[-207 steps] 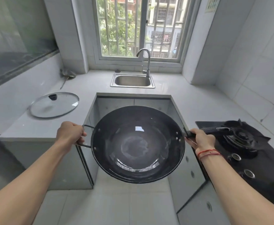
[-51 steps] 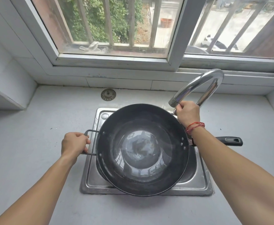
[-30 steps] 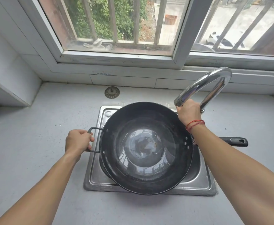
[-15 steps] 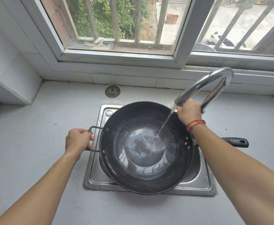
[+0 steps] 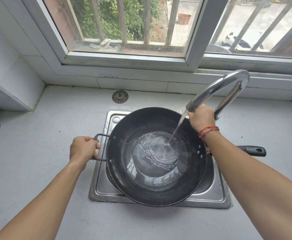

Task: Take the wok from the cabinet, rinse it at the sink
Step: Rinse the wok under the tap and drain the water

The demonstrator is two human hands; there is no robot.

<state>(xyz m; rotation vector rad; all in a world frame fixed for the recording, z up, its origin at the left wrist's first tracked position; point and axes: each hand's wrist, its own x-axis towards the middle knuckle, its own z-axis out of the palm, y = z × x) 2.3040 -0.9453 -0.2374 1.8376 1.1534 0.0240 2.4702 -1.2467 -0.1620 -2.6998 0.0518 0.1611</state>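
Now the big round black metal wok (image 5: 156, 184) sits over the shiny steel sink (image 5: 216, 196). Left hand (image 5: 83, 149) grips its small loop handle (image 5: 99, 147) — right hand (image 5: 202, 118) holds the curved silver tap (image 5: 228, 84), and water (image 5: 178, 125) pours in.

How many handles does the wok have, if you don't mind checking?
2. The loop handle is on the wok's left side, gripped by the left hand; the long black handle sticks out to the right, ungripped, beyond the right forearm.

A pale grey speckled stone countertop (image 5: 38, 144) carries a round metal sink strainer (image 5: 120, 96) (near the window wall) beside the inset stainless-steel sink (image 5: 216, 196).
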